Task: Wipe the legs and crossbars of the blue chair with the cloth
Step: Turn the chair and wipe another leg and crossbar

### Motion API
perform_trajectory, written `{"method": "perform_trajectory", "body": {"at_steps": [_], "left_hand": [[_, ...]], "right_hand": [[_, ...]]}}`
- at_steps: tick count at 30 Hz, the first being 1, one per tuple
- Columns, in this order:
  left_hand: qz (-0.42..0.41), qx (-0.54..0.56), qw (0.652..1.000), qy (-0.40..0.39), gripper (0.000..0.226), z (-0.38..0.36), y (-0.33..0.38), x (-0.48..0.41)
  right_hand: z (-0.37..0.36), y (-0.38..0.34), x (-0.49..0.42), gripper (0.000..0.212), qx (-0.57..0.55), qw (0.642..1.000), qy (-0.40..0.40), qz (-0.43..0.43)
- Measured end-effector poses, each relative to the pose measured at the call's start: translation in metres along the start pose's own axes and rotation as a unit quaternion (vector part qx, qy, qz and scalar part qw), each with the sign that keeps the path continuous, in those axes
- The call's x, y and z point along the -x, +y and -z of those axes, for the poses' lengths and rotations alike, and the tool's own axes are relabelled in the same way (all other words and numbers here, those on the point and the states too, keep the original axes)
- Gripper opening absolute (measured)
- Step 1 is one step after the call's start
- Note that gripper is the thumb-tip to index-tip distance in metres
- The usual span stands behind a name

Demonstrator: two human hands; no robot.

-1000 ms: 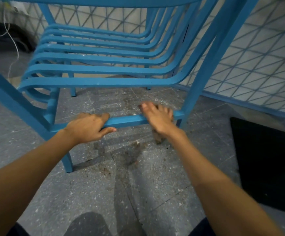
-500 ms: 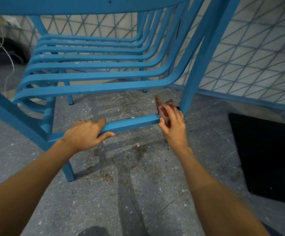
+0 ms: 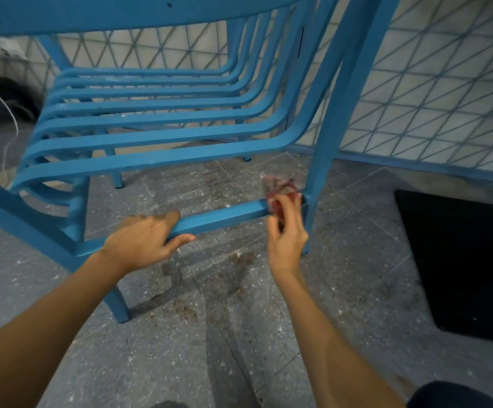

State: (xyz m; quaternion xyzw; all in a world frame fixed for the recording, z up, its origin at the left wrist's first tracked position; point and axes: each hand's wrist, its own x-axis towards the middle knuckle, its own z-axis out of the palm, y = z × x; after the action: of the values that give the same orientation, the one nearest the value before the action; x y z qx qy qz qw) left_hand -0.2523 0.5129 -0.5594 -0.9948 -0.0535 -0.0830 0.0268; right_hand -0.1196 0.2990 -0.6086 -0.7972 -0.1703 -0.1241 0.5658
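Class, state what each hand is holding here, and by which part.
The left hand grips the low blue crossbar near its left end. The right hand pinches the red cloth by its lower part.

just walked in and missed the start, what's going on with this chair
A person is wiping down a blue chair. The left hand grips the low crossbar, while the right hand holds a reddish cloth at the crossbar's right end, next to the leg. The cloth looks blurred. Brownish stains mark the floor under the chair.
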Motion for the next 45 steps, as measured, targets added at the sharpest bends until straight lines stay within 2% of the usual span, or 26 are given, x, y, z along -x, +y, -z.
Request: {"method": "perform_trajectory", "body": {"at_steps": [3,6,9,13,16,17,18,19,20,22,23,24,25,27,30,33,36,41,43,45], "left_hand": [[0.0,0.002,1.0,0.0,0.085,-0.002,0.0,0.001],[-0.004,0.001,1.0,0.001,0.082,-0.004,-0.001,0.002],[-0.012,0.008,1.0,-0.006,0.079,-0.001,-0.002,0.001],[-0.003,0.01,0.999,-0.031,0.077,0.001,-0.001,-0.002],[0.024,0.037,0.994,-0.099,0.097,0.008,0.003,-0.017],[0.019,0.052,0.992,-0.113,0.102,0.01,0.012,-0.028],[0.001,0.065,0.991,-0.118,0.103,0.011,0.025,-0.041],[-0.022,0.067,0.99,-0.121,0.098,0.011,0.043,-0.057],[-0.044,0.064,0.989,-0.125,0.086,0.012,0.065,-0.073],[-0.066,0.058,0.988,-0.131,0.06,0.005,0.107,-0.105],[-0.07,0.048,0.987,-0.134,0.052,0.001,0.122,-0.121],[-0.07,0.04,0.988,-0.131,0.047,-0.003,0.135,-0.131],[-0.069,0.03,0.989,-0.124,0.043,-0.007,0.141,-0.138],[-0.07,0.013,0.992,-0.107,0.038,-0.011,0.144,-0.143],[-0.081,0.024,0.993,-0.087,0.034,-0.015,0.139,-0.144],[-0.092,0.031,0.992,-0.086,0.025,-0.016,0.138,-0.147],[-0.096,0.025,0.991,-0.085,0.026,-0.018,0.137,-0.148],[-0.098,0.02,0.992,-0.076,0.05,-0.023,0.136,-0.152],[-0.097,0.018,0.992,-0.078,0.047,-0.025,0.137,-0.151],[-0.094,0.017,0.992,-0.086,0.038,-0.024,0.139,-0.15]], "right_hand": [[-0.02,-0.01,0.032,0.042,0.012,0.987,-0.127,0.097],[-0.013,0.005,0.025,0.042,0.055,0.971,-0.159,0.172],[0.013,0.016,-0.01,0.047,0.121,0.953,-0.196,0.196],[0.041,0.012,-0.044,0.06,0.228,0.876,-0.31,0.29],[0.066,0.006,-0.06,0.057,0.281,0.808,-0.384,0.349],[0.078,0.009,-0.062,0.053,0.288,0.796,-0.39,0.363],[0.089,0.015,-0.062,0.048,0.281,0.799,-0.383,0.367],[0.1,0.022,-0.06,0.046,0.26,0.824,-0.361,0.352],[0.111,0.03,-0.056,0.044,0.225,0.865,-0.32,0.313],[0.132,0.042,-0.046,0.038,0.144,0.954,-0.193,0.179],[0.138,0.044,-0.045,0.039,0.111,0.981,-0.119,0.106],[0.143,0.045,-0.046,0.042,0.086,0.993,-0.065,0.04],[0.144,0.044,-0.05,0.044,0.064,0.997,-0.036,-0.008],[0.14,0.033,-0.06,0.05,0.001,0.999,-0.032,-0.038],[0.117,0.003,-0.073,0.058,-0.092,0.993,-0.069,0.005],[0.075,-0.009,-0.073,0.056,-0.164,0.983,-0.085,0.02],[0.036,-0.002,-0.073,0.054,-0.187,0.982,-0.005,0.022],[0.007,0.017,-0.076,0.058,-0.175,0.978,0.107,0.04],[0.003,0.028,-0.075,0.06,-0.182,0.974,0.127,0.036],[-0.001,0.041,-0.071,0.068,-0.199,0.972,0.128,-0.004]]}}
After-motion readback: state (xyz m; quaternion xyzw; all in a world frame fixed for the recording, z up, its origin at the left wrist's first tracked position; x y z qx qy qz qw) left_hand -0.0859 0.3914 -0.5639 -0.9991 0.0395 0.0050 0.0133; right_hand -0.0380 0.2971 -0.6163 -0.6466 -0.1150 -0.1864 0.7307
